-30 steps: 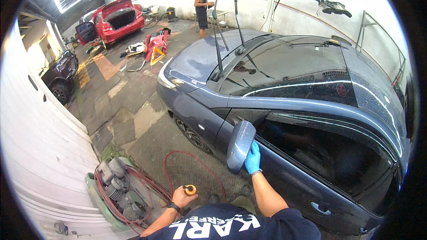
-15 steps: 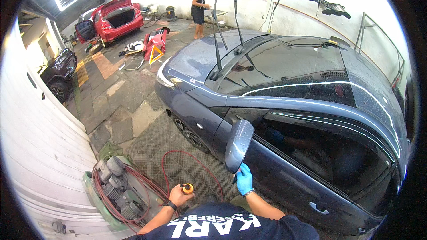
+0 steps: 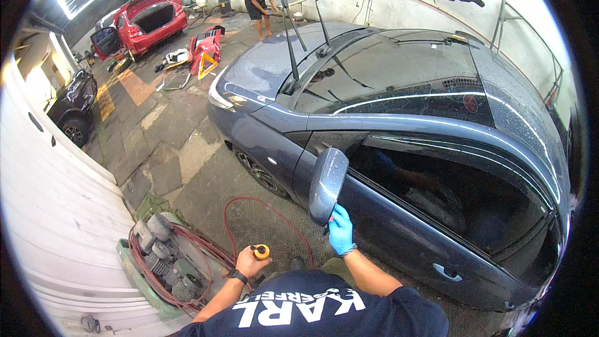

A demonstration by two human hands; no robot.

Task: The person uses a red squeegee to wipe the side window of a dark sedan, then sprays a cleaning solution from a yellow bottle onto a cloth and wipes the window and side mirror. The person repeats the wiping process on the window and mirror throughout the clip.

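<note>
My left hand (image 3: pixel 249 264), bare and with a dark watch on the wrist, is wrapped around a small yellow-orange object with a black top (image 3: pixel 260 251); its kind cannot be made out. On my right hand (image 3: pixel 340 232) is a blue glove. Its fingers are bent together at the lower end of the blue-grey side mirror (image 3: pixel 329 185), which folds out from the car door. A small dark bit and a speck of pink show at the fingertips, too small to name. The dark blue car (image 3: pixel 399 212) fills the right side, its paint and glass dotted with drops.
An air compressor (image 3: pixel 167 256) with a red hose (image 3: pixel 228 206) stands at lower left beside a white wall (image 3: pixel 62 212). Raised wiper arms (image 3: pixel 292 50) stick up from the windscreen. Farther off are a red car (image 3: pixel 150 25), a warning triangle (image 3: pixel 207 66) and a bending person (image 3: pixel 259 3).
My right hand has stayed at the mirror, its fingers shifted slightly up its lower edge. My left hand still holds the yellow-orange object. The far person has bent forward.
</note>
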